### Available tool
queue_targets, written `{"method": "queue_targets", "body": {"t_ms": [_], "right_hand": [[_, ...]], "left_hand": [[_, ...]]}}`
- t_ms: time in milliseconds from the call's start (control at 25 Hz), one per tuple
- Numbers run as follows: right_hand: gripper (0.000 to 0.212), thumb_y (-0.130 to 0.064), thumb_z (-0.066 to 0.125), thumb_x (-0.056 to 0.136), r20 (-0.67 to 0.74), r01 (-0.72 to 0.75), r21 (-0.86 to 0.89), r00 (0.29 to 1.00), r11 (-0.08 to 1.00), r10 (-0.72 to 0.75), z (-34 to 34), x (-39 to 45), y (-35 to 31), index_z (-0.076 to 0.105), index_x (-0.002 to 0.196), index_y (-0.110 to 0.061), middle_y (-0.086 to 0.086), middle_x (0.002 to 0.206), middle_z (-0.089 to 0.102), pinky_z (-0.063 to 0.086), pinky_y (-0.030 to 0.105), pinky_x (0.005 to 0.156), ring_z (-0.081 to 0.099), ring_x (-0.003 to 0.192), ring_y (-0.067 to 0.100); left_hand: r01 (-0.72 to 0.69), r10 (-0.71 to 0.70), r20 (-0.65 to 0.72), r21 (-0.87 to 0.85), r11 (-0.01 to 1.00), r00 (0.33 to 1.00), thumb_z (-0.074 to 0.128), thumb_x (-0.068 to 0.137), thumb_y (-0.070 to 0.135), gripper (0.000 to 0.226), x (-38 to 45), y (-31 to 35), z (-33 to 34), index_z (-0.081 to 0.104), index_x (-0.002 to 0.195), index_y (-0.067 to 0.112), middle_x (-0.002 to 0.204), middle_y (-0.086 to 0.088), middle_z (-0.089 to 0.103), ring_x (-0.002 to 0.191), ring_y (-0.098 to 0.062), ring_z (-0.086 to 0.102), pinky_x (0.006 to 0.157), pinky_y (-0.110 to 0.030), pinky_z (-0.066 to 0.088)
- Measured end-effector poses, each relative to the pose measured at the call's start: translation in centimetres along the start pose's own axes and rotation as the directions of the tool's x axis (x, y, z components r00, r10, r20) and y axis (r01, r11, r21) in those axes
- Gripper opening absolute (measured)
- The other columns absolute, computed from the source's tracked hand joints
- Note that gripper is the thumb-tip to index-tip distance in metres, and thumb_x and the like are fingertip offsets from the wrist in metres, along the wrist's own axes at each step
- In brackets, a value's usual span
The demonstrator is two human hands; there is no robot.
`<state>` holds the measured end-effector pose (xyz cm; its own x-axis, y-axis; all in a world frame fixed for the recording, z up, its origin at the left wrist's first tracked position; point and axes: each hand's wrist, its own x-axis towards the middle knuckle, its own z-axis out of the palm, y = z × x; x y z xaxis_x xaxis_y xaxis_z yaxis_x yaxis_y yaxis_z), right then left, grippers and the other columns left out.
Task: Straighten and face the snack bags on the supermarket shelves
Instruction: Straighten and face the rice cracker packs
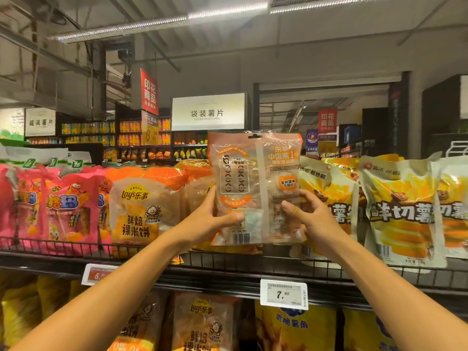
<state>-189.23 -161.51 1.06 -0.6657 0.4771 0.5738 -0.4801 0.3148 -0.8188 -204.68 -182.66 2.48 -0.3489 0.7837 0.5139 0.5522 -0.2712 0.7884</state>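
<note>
Above the top shelf's wire rail (228, 260) I hold a rice cracker bag (255, 183) upright with both hands, its back side with the barcode turned toward me. My left hand (215, 216) grips the bag's lower left edge, thumb pressed across the front near the barcode and the fingers curled out of sight behind it. My right hand (307, 214) grips the lower right edge the same way, thumb on the front. Left of the bag, a matching Lay's bag (141, 211) stands face out on the shelf, and further left sit pink bags (65, 209). Right of the bag, yellow chip bags (400, 214) lean against each other. Below the bag, a white price tag (284, 294) reading 7.90 hangs on the shelf edge.
</note>
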Motion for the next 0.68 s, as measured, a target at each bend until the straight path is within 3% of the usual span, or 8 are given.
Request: {"method": "queue_targets", "body": {"t_ms": [120, 240, 320, 400, 520, 600, 680], "right_hand": [[0.07, -0.044, 0.085, 0.059, 0.034, 0.01, 0.038, 0.999, 0.999, -0.012, 0.0, -0.2, -0.1, 0.061, 0.123, -0.03, 0.003, 0.113, 0.075, 0.055, 0.047, 0.096, 0.07, 0.111, 0.026], [0.063, -0.035, 0.086, 0.068, 0.045, 0.059, 0.058, 0.997, 0.997, -0.062, 0.3, -0.4, -0.6, 0.059, 0.124, -0.026, 0.003, 0.115, 0.074, 0.056, 0.045, 0.095, 0.068, 0.113, 0.026], [0.062, -0.027, 0.087, 0.073, 0.088, 0.1, 0.084, 0.99, 0.991, -0.108, 0.5, -0.8, -1.2, 0.058, 0.127, -0.025, 0.002, 0.118, 0.073, 0.058, 0.037, 0.089, 0.067, 0.114, 0.023], [0.065, -0.02, 0.082, 0.072, 0.168, 0.139, 0.055, 0.975, 0.989, -0.147, 0.9, -1.5, -1.9, 0.056, 0.131, -0.027, -0.002, 0.121, 0.071, 0.058, 0.031, 0.086, 0.066, 0.115, 0.019], [0.069, -0.021, 0.081, 0.072, 0.228, 0.236, -0.112, 0.951, 0.965, -0.206, 2.5, -2.7, -2.9, 0.053, 0.132, -0.04, -0.018, 0.123, 0.066, 0.056, 0.033, 0.096, 0.062, 0.118, 0.006], [0.068, -0.02, 0.081, 0.075, 0.233, 0.313, -0.177, 0.934, 0.933, -0.27, 3.7, -3.5, -3.3, 0.052, 0.132, -0.042, -0.024, 0.123, 0.063, 0.053, 0.029, 0.097, 0.059, 0.118, 0.0], [0.07, -0.018, 0.082, 0.077, 0.251, 0.375, -0.221, 0.914, 0.9, -0.319, 4.6, -4.2, -3.4, 0.051, 0.136, -0.039, -0.019, 0.125, 0.062, 0.051, 0.018, 0.093, 0.058, 0.118, 0.0]], "left_hand": [[-0.029, 0.028, -0.029, -0.016, 0.999, 0.999, 0.074, 0.082, 0.022, 0.08, 0.3, -0.2, -0.1, 0.027, 0.146, 0.034, 0.135, 0.009, 0.057, 0.114, -0.003, 0.063, 0.086, -0.019, 0.054], [-0.03, 0.027, -0.059, -0.058, 0.998, 0.998, 0.077, 0.079, 0.028, 0.071, 0.5, -0.6, -0.4, 0.038, 0.135, 0.043, 0.125, 0.014, 0.066, 0.111, -0.004, 0.065, 0.081, -0.02, 0.057], [-0.034, 0.024, -0.124, -0.084, 0.996, 0.992, 0.078, 0.079, 0.034, 0.062, 0.8, -1.0, -0.7, 0.043, 0.13, 0.045, 0.118, 0.015, 0.069, 0.108, -0.005, 0.066, 0.075, -0.019, 0.056], [-0.037, 0.019, -0.219, -0.082, 0.996, 0.976, 0.072, 0.082, 0.036, 0.054, 1.1, -1.7, -0.9, 0.047, 0.13, 0.04, 0.117, 0.012, 0.069, 0.111, -0.009, 0.065, 0.079, -0.022, 0.055], [-0.033, 0.009, -0.251, -0.091, 0.995, 0.968, 0.06, 0.093, 0.024, 0.033, 1.7, -2.8, -0.9, 0.051, 0.122, 0.038, 0.116, 0.007, 0.068, 0.116, -0.014, 0.062, 0.086, -0.031, 0.053], [-0.017, -0.033, -0.197, -0.243, 0.97, 0.98, 0.056, 0.094, 0.018, 0.032, 2.0, -3.3, -0.8, 0.051, 0.121, 0.034, 0.121, 0.004, 0.066, 0.116, -0.017, 0.063, 0.094, -0.038, 0.054], [0.01, -0.066, -0.122, -0.411, 0.911, 0.99, 0.05, 0.096, 0.008, 0.036, 2.0, -3.5, -0.9, 0.049, 0.125, 0.03, 0.134, 0.0, 0.059, 0.123, -0.02, 0.059, 0.098, -0.04, 0.052]]}}
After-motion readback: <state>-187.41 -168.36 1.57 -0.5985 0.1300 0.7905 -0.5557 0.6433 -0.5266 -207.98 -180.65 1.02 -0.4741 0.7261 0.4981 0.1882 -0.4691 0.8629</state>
